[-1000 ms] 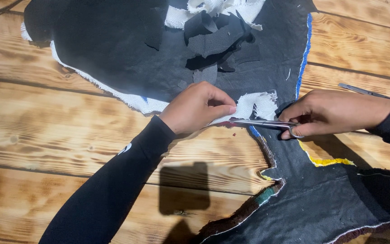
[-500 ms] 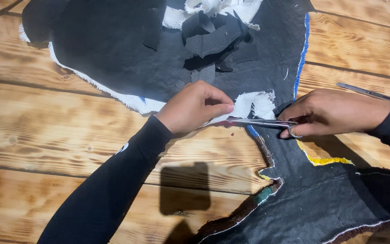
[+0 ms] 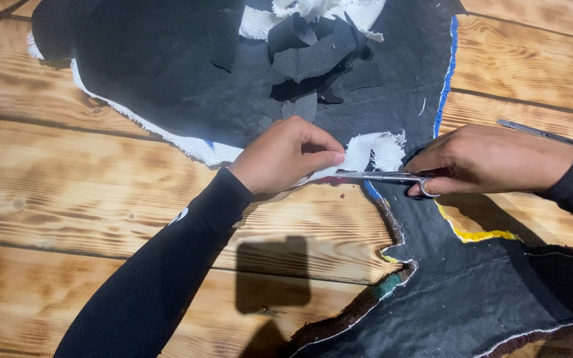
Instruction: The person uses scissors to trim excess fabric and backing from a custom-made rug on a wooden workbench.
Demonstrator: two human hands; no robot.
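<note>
At the far left, bare planks of the wooden table run under your black sleeve, which angles up from the bottom edge toward the middle of the view. Your left hand is curled, thumb and fingertips pinched on the frayed white strip at the edge of the dark backing fabric, holding it taut just beside the blades. Above that hand, a loose heap of grey and white offcuts lies on the fabric.

Next come the scissors, lying nearly level with their tips touching the pinched strip. Compared with a second ago, the blades and both hands sit in almost the same place; the white strip looks slightly more drawn toward your left fingers, though the change is small. That reads as a cut creeping along the edge rather than one finished: the strip is still joined to the fabric.

Your right hand is closed around the scissor handles, fingers through the loops, wrist in a black cuff. A blue trimmed edge runs up the fabric above it, a yellow edge shows just below, and a thin metal tool lies on the boards behind your wrist, apart from both hands.
</note>
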